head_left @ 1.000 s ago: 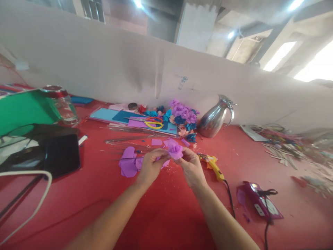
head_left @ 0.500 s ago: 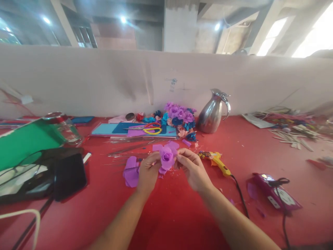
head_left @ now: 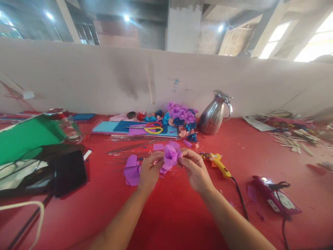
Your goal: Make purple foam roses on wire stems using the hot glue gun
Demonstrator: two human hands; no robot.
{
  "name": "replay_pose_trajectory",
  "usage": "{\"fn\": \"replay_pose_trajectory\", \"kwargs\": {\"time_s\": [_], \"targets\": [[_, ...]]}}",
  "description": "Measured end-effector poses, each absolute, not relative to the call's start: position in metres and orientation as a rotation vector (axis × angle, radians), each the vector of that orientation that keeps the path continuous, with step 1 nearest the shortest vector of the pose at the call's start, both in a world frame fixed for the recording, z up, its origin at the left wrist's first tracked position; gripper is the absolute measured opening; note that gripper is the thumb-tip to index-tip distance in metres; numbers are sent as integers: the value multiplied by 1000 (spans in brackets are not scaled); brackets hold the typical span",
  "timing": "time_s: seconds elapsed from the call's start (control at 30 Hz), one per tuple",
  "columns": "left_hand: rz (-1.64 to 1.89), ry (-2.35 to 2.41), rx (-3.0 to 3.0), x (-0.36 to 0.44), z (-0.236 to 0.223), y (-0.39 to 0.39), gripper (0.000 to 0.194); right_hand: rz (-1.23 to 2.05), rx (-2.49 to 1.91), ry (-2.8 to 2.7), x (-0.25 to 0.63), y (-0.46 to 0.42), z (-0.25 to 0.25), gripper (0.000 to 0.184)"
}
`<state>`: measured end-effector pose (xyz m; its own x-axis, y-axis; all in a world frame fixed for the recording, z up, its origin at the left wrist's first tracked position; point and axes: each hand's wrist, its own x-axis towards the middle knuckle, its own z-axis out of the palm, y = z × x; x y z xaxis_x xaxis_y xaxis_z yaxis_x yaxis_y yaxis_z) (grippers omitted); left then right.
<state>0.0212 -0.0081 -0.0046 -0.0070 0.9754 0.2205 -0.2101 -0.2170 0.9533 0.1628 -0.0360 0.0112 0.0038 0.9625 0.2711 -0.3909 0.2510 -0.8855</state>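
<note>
A purple paper flower (head_left: 170, 156) with a curled centre is held up above the red table, between both hands. My left hand (head_left: 150, 171) pinches it from the left side. From the right, the thumb and fingers of my right hand (head_left: 194, 169) grip the edge of a petal. Cut purple paper petals (head_left: 132, 171) lie in a pile left of my left hand, with more purple pieces (head_left: 158, 147) behind the flower. A yellow glue gun (head_left: 220, 166) rests just right of my right hand.
Scissors (head_left: 153, 130) lie on coloured paper sheets (head_left: 105, 127). Behind are finished paper flowers (head_left: 182, 113) and a steel jug (head_left: 213, 113). A black phone (head_left: 70, 173) and a glass jar (head_left: 68, 126) are left; a purple power strip (head_left: 277, 196) with cords is right.
The flower has turned and tipped slightly between my fingers. Both hands keep their hold on it, and the whole view has shifted a little.
</note>
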Motion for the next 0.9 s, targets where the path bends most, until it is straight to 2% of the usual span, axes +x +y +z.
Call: {"fn": "replay_pose_trajectory", "kwargs": {"time_s": [0.43,0.63,0.8,0.9], "targets": [[1406,919,1273,21,-13,-8,13,1202,-693,-1036,163,-37,8,6],[1491,919,1336,20,-15,-7,11,1234,-704,-933,159,-36,7,6],[1601,973,1463,20,-13,-8,9,1251,-821,-927,152,-34,-3,18],[1635,995,1568,20,-11,-12,8,1229,-876,-970,149,-34,-8,15]]}}
